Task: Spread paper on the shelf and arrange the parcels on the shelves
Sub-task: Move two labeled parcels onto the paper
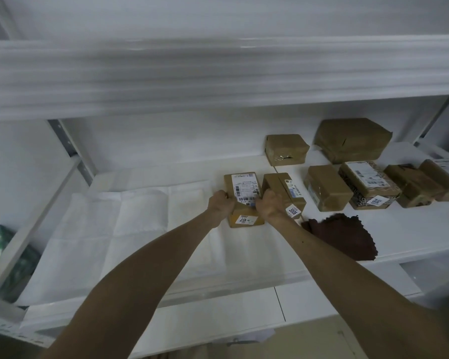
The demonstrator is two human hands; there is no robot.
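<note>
A white sheet of paper (119,229) lies spread over the left half of the white shelf (412,237). At the paper's right end stands a brown labelled parcel (243,189) with a "07" tag. My left hand (221,204) grips its left side and my right hand (270,206) grips its right side. Touching it on the right is a second brown parcel (285,189) tagged "3006". Further right lie several more brown parcels (327,187), two of them at the back (287,149).
A dark brown scalloped cloth (345,237) lies on the shelf near its front edge, right of my right arm. An upper shelf board (218,73) hangs close overhead. A green checked item (0,252) sits beyond the left upright.
</note>
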